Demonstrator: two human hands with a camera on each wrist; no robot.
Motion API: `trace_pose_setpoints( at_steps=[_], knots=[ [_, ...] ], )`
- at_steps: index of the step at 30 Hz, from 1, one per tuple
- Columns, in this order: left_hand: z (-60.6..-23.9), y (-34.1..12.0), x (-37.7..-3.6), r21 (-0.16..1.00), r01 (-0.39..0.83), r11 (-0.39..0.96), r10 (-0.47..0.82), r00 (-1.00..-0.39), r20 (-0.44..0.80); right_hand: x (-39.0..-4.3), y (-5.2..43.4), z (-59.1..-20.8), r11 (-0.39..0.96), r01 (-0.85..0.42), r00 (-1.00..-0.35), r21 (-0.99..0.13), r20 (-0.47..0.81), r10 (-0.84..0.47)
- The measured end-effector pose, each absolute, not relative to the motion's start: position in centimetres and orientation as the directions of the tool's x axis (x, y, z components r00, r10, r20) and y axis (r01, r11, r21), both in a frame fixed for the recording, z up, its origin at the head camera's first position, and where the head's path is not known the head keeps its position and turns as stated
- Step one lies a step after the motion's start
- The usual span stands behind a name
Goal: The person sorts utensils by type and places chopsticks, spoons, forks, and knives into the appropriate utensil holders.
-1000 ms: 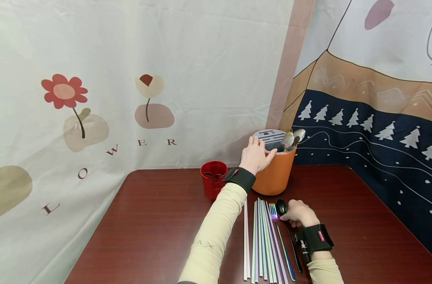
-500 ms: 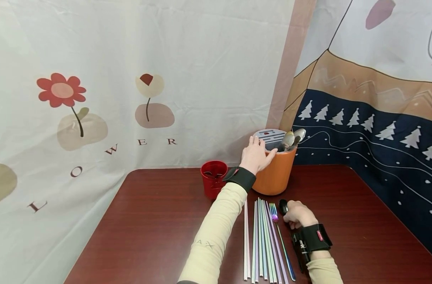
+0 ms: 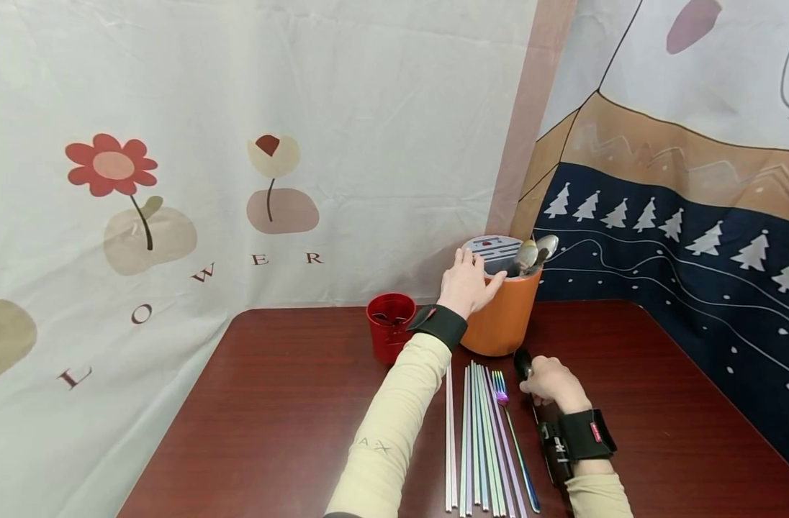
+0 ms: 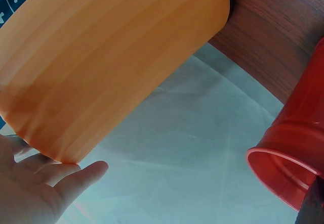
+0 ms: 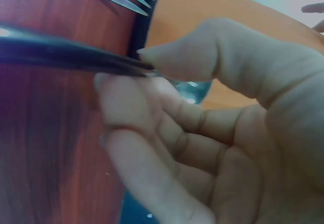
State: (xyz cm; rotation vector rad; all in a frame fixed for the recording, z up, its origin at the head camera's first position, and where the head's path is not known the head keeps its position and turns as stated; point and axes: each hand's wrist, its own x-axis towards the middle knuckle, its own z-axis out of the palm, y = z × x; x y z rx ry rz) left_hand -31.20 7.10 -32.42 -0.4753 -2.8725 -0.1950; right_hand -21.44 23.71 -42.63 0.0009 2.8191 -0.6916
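Note:
Between thumb and fingers, my right hand point(image 3: 555, 381) pinches a black spoon point(image 3: 523, 362). Its dark handle point(image 5: 61, 52) runs toward the near side in the right wrist view, and the bowl end points at the orange utensil holder point(image 3: 501, 316). My left hand point(image 3: 469, 284) rests at the holder's rim with fingers stretched out and thumb apart. Behind that hand, the holder's top carries a grey slotted insert point(image 3: 494, 248). Silver spoons point(image 3: 526, 255) stand in its right side. A rainbow-coloured fork point(image 3: 500, 388) lies left of the black spoon.
Several pastel metal chopsticks point(image 3: 479, 439) lie lengthwise on the dark red table point(image 3: 291, 417), left of the fork. A red cup point(image 3: 391, 338) with dark items inside stands left of the holder, close to my left wrist. Printed cloth point(image 3: 381, 144) hangs behind the table.
My right hand has taken the black spoon between its fingers and shifted it slightly right and away from the fork. The left hand has stayed at the holder's rim.

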Motion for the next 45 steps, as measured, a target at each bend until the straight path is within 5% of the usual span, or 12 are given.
trace_pose_setpoints(
  at_steps=[13,24,34,45],
  knots=[
    [-32.9,7.2,-31.6,0.096,0.336,0.937,0.304,-0.919,0.251,-20.8,24.0,-40.1,0.883,0.023,-0.999,-0.468,0.015,0.034],
    [-33.0,7.3,-31.5,0.101,0.348,0.932,0.309,-0.909,0.281,-20.4,24.0,-39.5,0.845,-0.012,-0.942,-0.534,0.29,0.17],
    [-32.9,7.4,-31.4,0.097,0.346,0.933,0.308,-0.908,0.283,-20.5,23.5,-39.7,0.786,-0.085,-0.802,-0.612,0.51,0.31],
    [-33.0,7.4,-31.6,0.094,0.344,0.934,0.308,-0.91,0.276,-21.1,23.0,-40.1,0.71,-0.232,-0.568,-0.664,0.686,0.455]
  ],
)
